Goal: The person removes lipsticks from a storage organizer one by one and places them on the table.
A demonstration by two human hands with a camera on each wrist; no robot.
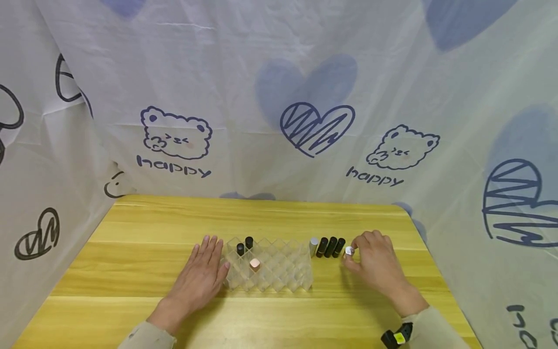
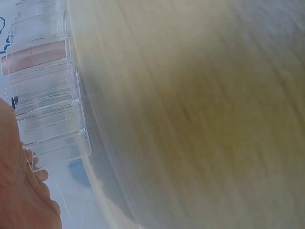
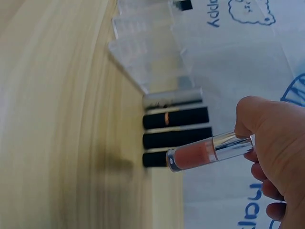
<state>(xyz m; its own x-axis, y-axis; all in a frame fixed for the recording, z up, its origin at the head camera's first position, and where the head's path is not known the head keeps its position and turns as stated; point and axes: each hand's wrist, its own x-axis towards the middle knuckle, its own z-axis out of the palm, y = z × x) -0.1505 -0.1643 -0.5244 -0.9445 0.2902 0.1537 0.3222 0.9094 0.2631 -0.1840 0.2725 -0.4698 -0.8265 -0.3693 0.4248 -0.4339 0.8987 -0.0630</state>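
Note:
A clear plastic organizer (image 1: 279, 274) with diamond-shaped compartments sits on the table. Two black-capped tubes (image 1: 240, 249) and a pinkish lipstick tube (image 1: 255, 264) stand in compartments toward its left end. My left hand (image 1: 202, 271) lies along the organizer's left side, its fingers straight. Between thumb and fingers, my right hand (image 1: 375, 261) pinches a lip gloss tube (image 3: 195, 155) with a silver cap and pinkish body. In the right wrist view the tube is lifted off the table. Beside the organizer stand a silver tube (image 1: 313, 246) and several black lipstick tubes (image 1: 330, 247) in a row.
The yellow wood-grain table (image 1: 261, 320) reaches back to a pale cloth curtain (image 1: 244, 97) printed with hearts and bears. More of this cloth hangs at the left and right. A black band with a yellow patch (image 1: 398, 335) is on the right wrist.

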